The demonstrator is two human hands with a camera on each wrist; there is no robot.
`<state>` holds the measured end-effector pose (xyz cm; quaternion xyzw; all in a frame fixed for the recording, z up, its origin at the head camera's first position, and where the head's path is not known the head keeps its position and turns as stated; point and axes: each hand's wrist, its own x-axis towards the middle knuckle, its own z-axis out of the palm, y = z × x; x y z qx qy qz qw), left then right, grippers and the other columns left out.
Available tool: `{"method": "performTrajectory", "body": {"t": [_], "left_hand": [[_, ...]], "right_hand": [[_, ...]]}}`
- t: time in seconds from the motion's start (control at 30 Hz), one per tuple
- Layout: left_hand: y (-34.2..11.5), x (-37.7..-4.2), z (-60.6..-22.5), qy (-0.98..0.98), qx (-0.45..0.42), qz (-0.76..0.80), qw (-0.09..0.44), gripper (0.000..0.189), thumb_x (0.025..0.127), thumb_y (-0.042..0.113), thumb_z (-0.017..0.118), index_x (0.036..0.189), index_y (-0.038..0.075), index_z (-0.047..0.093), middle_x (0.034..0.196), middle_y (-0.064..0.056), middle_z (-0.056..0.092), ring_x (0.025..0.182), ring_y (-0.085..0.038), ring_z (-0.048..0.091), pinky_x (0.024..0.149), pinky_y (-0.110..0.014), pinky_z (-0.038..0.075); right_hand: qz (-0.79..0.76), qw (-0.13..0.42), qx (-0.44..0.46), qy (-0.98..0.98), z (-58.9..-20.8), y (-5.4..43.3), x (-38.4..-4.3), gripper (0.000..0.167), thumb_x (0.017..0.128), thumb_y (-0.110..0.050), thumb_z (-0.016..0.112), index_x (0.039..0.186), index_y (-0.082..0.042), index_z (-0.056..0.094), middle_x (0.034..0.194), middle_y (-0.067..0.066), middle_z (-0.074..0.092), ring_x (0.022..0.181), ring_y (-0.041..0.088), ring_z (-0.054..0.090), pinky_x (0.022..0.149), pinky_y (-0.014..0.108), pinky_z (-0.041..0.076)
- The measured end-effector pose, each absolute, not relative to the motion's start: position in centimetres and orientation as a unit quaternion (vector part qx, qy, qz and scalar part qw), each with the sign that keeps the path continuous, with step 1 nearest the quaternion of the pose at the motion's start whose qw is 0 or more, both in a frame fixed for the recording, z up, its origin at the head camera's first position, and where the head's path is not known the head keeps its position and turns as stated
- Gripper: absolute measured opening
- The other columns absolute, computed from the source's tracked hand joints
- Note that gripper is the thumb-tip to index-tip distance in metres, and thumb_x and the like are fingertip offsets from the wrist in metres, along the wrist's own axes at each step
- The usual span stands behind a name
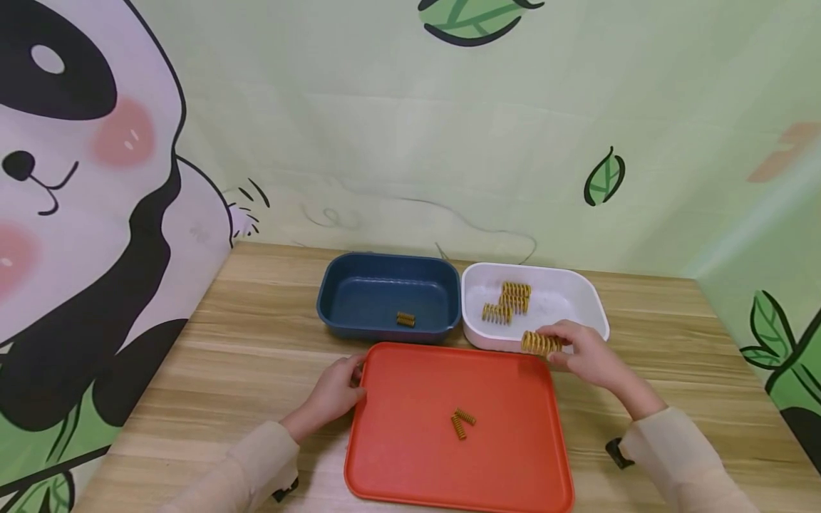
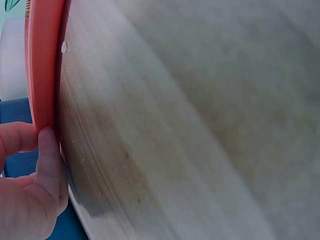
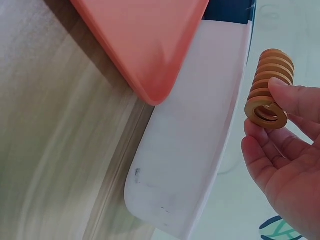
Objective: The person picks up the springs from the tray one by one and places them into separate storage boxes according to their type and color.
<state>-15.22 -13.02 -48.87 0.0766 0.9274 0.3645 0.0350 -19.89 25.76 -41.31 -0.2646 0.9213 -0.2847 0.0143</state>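
My right hand [image 1: 585, 354] pinches a large gold coil spring [image 1: 541, 343] between thumb and fingers, over the front rim of the white bin [image 1: 580, 299]. In the right wrist view the spring [image 3: 270, 90] shows its flat ring end, held above the bin's wall. Several large springs [image 1: 514, 303] lie inside the white bin. My left hand [image 1: 333, 390] grips the left edge of the red tray [image 1: 410, 470], thumb and finger pinching its rim in the left wrist view. Two small springs [image 1: 459, 426] lie on the tray.
A dark blue bin [image 1: 359, 285] stands left of the white one, with a small spring [image 1: 405, 319] in it. Both bins sit behind the tray on a wooden table [image 1: 256, 320]. A cloth backdrop [image 1: 385, 142] with a panda print rises behind.
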Motion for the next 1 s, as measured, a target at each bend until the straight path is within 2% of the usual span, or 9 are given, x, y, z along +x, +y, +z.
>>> {"method": "performTrajectory", "body": {"t": [0.6,1.0], "left_hand": [[-12.9,-15.3,-48.8,0.925,0.068,0.372,0.041,0.051,0.066,-0.005,0.059,0.116,-0.006,0.052,0.074,-0.004,0.051,0.070,-0.015,0.046,0.064,-0.028,0.041],[-12.9,-15.3,-48.8,0.925,0.070,0.371,0.039,0.050,0.065,-0.006,0.059,0.115,-0.005,0.052,0.074,-0.005,0.051,0.070,-0.016,0.045,0.064,-0.028,0.040]], "right_hand": [[-0.264,-0.021,-0.278,0.924,-40.9,25.3,-21.4,0.034,0.069,0.006,0.064,0.103,0.004,0.061,0.094,0.014,0.062,0.082,0.024,0.057,0.071,0.033,0.046],[-0.273,-0.027,-0.269,0.923,-41.2,25.3,-22.1,0.034,0.070,0.007,0.063,0.104,0.004,0.061,0.095,0.016,0.062,0.082,0.024,0.056,0.071,0.036,0.046]]}}
